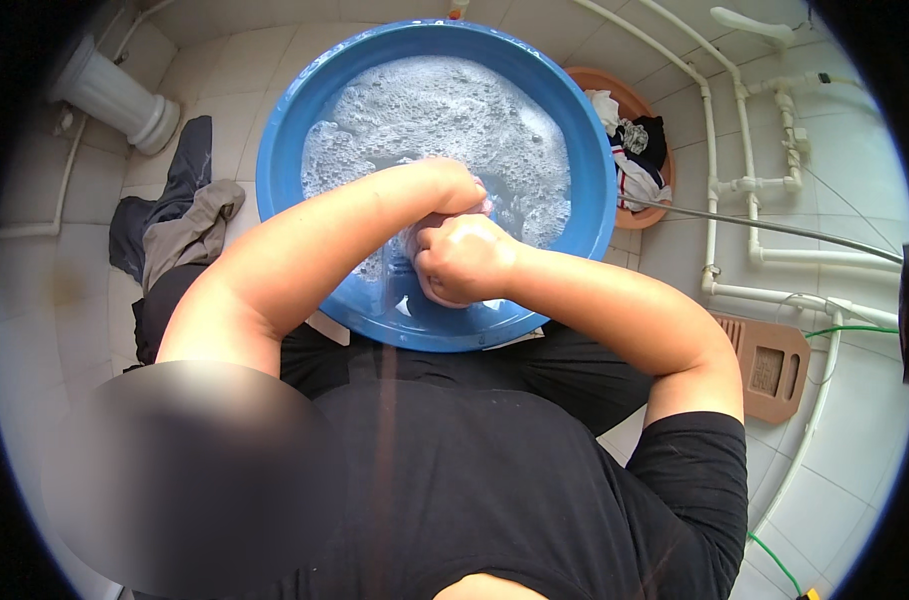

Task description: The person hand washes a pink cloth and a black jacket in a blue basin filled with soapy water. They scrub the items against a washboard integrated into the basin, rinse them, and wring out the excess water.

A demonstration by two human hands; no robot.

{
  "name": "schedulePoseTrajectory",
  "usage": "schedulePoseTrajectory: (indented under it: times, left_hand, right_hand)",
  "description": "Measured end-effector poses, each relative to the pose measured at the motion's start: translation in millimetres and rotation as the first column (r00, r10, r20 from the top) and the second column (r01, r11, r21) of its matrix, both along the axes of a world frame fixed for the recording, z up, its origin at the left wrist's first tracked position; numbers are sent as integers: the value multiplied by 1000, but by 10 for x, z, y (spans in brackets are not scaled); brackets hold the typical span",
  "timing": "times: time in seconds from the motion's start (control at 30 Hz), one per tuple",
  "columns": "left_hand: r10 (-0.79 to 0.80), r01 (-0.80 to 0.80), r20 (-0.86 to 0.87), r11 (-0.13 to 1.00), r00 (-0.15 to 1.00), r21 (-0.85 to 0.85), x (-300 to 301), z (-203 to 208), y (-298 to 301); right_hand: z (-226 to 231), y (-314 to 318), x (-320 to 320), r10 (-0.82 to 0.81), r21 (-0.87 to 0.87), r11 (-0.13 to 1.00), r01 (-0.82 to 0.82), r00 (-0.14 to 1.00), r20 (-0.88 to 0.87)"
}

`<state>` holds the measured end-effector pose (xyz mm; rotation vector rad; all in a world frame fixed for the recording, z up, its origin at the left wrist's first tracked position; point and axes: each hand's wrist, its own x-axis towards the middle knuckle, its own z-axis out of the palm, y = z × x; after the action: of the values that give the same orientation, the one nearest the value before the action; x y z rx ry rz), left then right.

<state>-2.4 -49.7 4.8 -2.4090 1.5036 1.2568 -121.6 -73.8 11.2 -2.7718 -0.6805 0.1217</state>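
Observation:
A large round blue tub (276,150) stands in front of me, holding water under a layer of white suds (444,100). Both my hands are together over its near half. My right hand (466,258) is closed in a fist, wet with foam, around a pale, wet cloth (411,238), of which only small parts show. Just beyond it, my left hand (464,192) is bent inward at the wrist and touches the same bundle. Its fingers are mostly hidden behind the wrist and the right hand, though they look curled.
An orange basin (671,200) with black and white clothes stands behind the tub at right. Grey and dark garments (189,215) lie on the tiles at left. A brown washboard (769,368) rests at right near white pipes (711,180). A white pillar-like stand (119,100) is at far left.

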Motion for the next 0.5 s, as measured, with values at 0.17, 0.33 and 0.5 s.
schedulePoseTrajectory:
  times: [0.17, 0.33, 0.5]
  left_hand:
    - [-91, 99, 54, 983, 994, -152, -7, -132, 53]
    - [140, -202, -176, 893, 974, -403, 71, -159, 256]
    - [461, -764, -611, 431, 644, -480, 139, -585, 504]
  right_hand:
    - [-2, 24, -20, -23, -62, 998, 24, 1000, 20]
    - [41, -4, -125, -200, 65, 978, 197, 979, 45]
    - [156, -203, -461, -513, 418, 690, 591, 807, -293]
